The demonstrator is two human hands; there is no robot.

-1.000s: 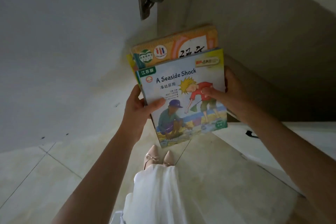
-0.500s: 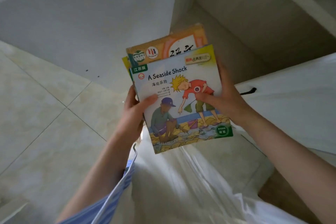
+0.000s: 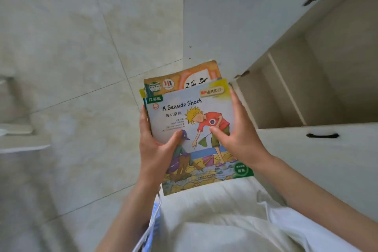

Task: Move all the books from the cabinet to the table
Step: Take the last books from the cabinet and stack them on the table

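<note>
Books (image 3: 196, 129) that sat lower against the cabinet opening half a second ago are now held further out over the tiled floor (image 3: 71, 88), with the open cabinet (image 3: 306, 88) off to the right and its white door (image 3: 235, 16) behind them. "A Seaside Shock" lies on top; an orange-covered book (image 3: 184, 76) pokes out from under its far edge. A closed drawer front with a dark handle (image 3: 322, 135) stands just right of the stack, and white clothing (image 3: 225, 221) shows below it. The left hand (image 3: 156, 149) has its grip clamped on the stack's left edge, thumb across the cover. The right hand (image 3: 239, 135) clasps the right edge, thumb pressed on the cover too.
</note>
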